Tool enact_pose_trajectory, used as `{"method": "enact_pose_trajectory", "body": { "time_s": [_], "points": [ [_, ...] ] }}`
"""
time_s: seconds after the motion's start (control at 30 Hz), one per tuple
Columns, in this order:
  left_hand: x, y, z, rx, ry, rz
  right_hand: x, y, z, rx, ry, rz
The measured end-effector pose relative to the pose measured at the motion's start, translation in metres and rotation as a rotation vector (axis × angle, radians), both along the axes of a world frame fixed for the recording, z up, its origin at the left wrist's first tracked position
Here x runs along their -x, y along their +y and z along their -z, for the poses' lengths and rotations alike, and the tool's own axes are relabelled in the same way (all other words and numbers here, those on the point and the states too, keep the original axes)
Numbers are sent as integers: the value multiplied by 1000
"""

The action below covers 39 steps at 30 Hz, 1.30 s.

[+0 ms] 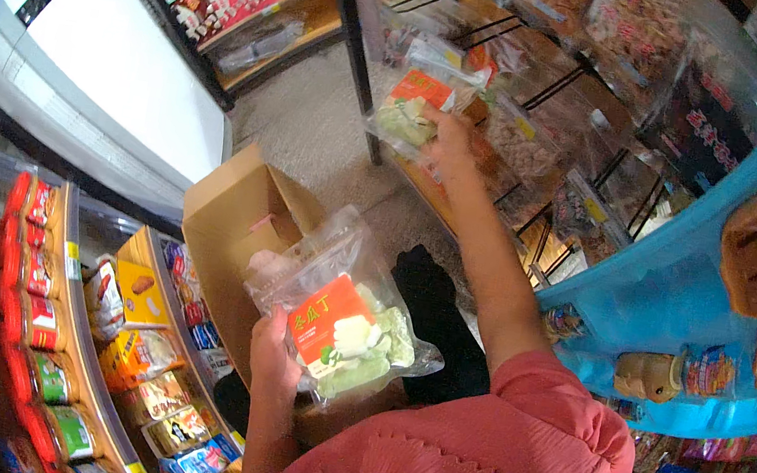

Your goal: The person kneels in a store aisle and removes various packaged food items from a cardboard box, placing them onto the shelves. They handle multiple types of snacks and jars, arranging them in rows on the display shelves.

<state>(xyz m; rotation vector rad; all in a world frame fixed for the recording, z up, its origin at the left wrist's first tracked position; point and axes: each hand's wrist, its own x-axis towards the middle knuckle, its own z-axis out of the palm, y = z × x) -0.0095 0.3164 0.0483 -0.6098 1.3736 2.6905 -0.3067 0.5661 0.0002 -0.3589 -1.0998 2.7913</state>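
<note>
My left hand [280, 354] grips the edge of a clear plastic bag of pale green candied pieces [355, 343] with a red and white printed label. My right hand [448, 140], arm stretched forward, holds a similar clear bag [407, 120] with a red label at the hanging rack. Just behind the left bag stands an open cardboard box [228, 214] on the floor; part of a clear bag shows at its opening. How full the box is cannot be seen.
Metal rack prongs [554, 90] with hanging clear food bags extend at the upper right. A shelf of red-lidded jars [37, 288] runs along the left, beside packaged snacks [167, 399]. A blue display panel [643, 335] stands at the right. A black post [357, 35] rises ahead.
</note>
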Motion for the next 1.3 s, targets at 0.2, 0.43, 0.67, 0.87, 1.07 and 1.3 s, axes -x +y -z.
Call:
{"method": "enact_pose_trajectory", "body": {
  "time_s": [0.2, 0.43, 0.67, 0.87, 1.07, 1.3],
  "points": [
    [0, -5, 9, 8, 25, 18, -8, -8, -12, 164, 72, -68],
    [-2, -11, 21, -30, 69, 54, -10, -7, -18, -22, 25, 40],
    [3, -25, 41, -91, 73, 188, 5, 4, -2, 18, 171, 74],
    [4, -3, 14, -170, 94, 195, 7, -2, 2, 7, 114, 123],
    [6, 2, 7, -83, 101, 217, 62, 14, 46, -85, 64, 219],
    [4, -6, 16, -128, 112, 215, 37, 26, 49, -184, 86, 197]
  ]
}}
